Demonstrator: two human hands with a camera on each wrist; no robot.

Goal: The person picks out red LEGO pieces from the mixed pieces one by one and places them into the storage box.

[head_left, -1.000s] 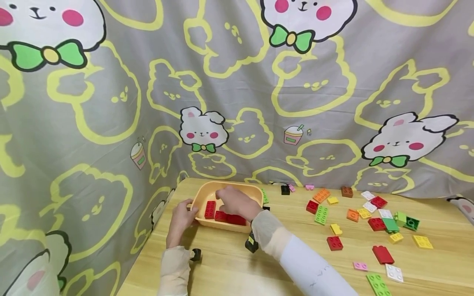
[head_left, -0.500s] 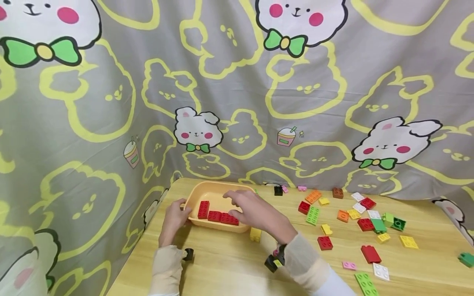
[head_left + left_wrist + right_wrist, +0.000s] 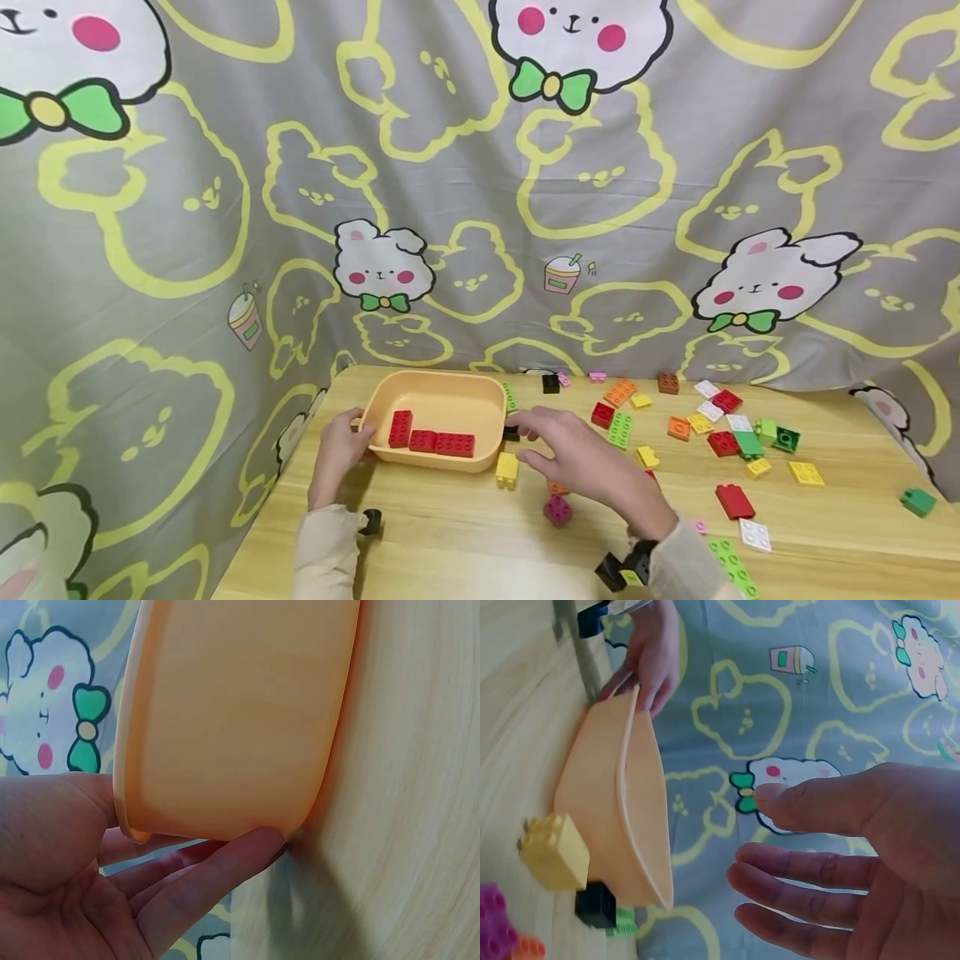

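Observation:
My left hand [image 3: 337, 454] holds the left end of a pale orange plastic basin [image 3: 450, 400] on the table. In the left wrist view, the thumb reaches over the basin's rim and the fingers lie against its outer wall. Inside the basin, an upright-lying red toy brick [image 3: 400, 428] stands beside a row of two red bricks [image 3: 455, 444]. My right hand [image 3: 577, 454] is in the air just right of the basin. Its fingers are apart and loosely bent, with nothing between them in the right wrist view [image 3: 832, 870].
A yellow brick [image 3: 507, 470], a black brick [image 3: 596, 904] and a magenta brick [image 3: 557, 510] lie right of the basin. Several bricks of mixed colours, including a red one [image 3: 735, 501], are scattered farther right. A patterned curtain [image 3: 450, 167] hangs behind the table.
My right hand has lifted out of the basin and moved right, uncovering the red bricks. The left hand keeps its hold on the basin. The head view has turned slightly right.

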